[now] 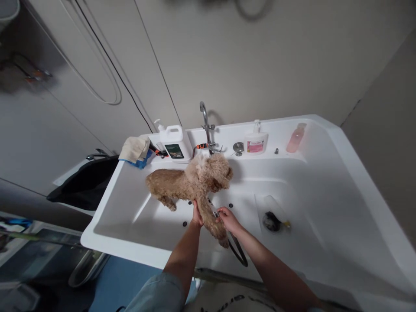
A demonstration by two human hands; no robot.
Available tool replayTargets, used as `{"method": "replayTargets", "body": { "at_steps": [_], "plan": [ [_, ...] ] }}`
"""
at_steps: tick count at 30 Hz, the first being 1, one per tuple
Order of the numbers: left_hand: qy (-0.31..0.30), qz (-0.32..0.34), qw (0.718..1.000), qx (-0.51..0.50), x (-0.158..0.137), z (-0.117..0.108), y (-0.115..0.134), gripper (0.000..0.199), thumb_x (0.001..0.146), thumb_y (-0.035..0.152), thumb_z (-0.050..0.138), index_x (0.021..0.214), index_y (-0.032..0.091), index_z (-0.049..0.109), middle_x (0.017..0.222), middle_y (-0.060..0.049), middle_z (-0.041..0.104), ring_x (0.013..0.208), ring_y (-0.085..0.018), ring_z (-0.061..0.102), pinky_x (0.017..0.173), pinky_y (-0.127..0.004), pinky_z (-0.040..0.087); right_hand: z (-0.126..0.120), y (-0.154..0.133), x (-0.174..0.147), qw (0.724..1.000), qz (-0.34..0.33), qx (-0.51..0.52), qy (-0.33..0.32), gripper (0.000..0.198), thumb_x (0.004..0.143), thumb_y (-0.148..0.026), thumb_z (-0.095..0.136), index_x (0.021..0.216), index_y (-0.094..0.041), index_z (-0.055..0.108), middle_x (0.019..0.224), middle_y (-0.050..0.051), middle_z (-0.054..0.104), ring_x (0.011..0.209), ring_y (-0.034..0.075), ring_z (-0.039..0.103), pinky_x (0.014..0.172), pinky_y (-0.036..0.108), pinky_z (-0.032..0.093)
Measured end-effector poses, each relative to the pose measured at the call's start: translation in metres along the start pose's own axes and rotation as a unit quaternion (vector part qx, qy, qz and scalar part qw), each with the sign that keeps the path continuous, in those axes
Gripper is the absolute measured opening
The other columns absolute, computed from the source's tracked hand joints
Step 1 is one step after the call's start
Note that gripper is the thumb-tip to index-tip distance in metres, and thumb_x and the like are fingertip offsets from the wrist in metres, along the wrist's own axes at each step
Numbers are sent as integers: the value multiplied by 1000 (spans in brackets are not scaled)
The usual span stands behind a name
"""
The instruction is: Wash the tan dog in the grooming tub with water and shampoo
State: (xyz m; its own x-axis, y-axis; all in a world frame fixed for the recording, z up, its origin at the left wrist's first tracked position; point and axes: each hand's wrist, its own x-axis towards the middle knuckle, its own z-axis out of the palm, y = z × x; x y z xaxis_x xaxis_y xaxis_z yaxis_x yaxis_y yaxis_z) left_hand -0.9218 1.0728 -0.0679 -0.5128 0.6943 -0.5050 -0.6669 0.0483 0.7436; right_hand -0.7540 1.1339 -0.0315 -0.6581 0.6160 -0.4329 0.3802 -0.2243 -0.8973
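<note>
A curly tan dog (169, 182), its coat wet-looking, stands in a white tub (156, 255) with its head turned to the right. One foreleg (208, 212) is stretched out toward me. Around the upper part of that leg, my left hand (196, 214) is closed from the left side. My right hand (230, 220) is closed on a shower head (215, 212) just right of the leg; most of it is hidden by the hand and the fur. From there a dark hose (241, 255) loops down inside the tub. White foam shows on the dog's neck.
Along the tub's back ledge are a white jug (175, 145), a chrome faucet (205, 121), a pump bottle (256, 141) and a pink bottle (296, 138). Cloths (134, 149) hang over the left corner. A drain (271, 222) with dark stuff lies at right.
</note>
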Motion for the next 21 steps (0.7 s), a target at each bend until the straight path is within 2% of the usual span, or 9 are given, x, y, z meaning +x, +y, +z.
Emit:
{"method": "replayTargets", "body": {
  "at_steps": [3, 7, 9, 13, 18, 21],
  "plan": [
    [-11, -32, 998, -59, -3, 7, -6, 87, 95, 87, 13, 92, 17, 65, 77, -10, 68, 76, -24, 67, 80, -39, 59, 2, 4, 1, 999, 7, -37, 1, 22, 97, -24, 49, 110, -19, 65, 59, -6, 61, 43, 11, 42, 47, 22, 30],
    [-11, -68, 992, -108, -5, 14, -22, 82, 97, 85, 15, 88, 19, 62, 75, -10, 68, 69, -22, 66, 72, -35, 57, 0, 10, 5, 997, -2, -75, 13, 19, 96, -23, 55, 110, -19, 68, 58, -7, 61, 45, 11, 47, 51, 22, 35],
    [-9, -88, 991, -104, -6, 17, -34, 79, 96, 87, 19, 83, 21, 60, 72, -9, 67, 65, -21, 65, 67, -34, 57, -2, 11, 6, 996, 3, -93, 11, 16, 96, -22, 56, 104, -18, 69, 54, -7, 58, 45, 12, 49, 53, 23, 36],
    [-16, -127, 989, -75, -7, 20, -56, 69, 93, 85, 41, 75, 20, 58, 61, -7, 62, 50, -20, 59, 53, -33, 51, -7, 15, 8, 993, -1, -119, 13, 20, 96, -17, 51, 104, -18, 69, 52, -8, 57, 47, 12, 54, 57, 22, 40],
    [-52, -200, 978, -38, -4, 17, -77, 53, 96, 68, 53, 77, 19, 62, 61, -6, 66, 51, -19, 62, 56, -31, 52, -17, 21, 5, 985, -1, -169, 17, 19, 91, -12, 52, 93, -17, 69, 51, -7, 57, 51, 13, 55, 58, 22, 39],
    [-76, -243, 967, -7, 1, 16, -87, 54, 96, 68, 55, 80, 17, 65, 63, -7, 68, 53, -20, 64, 56, -30, 52, -22, 23, 3, 980, 10, -199, 16, 18, 88, -9, 54, 91, -17, 70, 50, -6, 57, 51, 13, 55, 58, 23, 37]
  ]
}}
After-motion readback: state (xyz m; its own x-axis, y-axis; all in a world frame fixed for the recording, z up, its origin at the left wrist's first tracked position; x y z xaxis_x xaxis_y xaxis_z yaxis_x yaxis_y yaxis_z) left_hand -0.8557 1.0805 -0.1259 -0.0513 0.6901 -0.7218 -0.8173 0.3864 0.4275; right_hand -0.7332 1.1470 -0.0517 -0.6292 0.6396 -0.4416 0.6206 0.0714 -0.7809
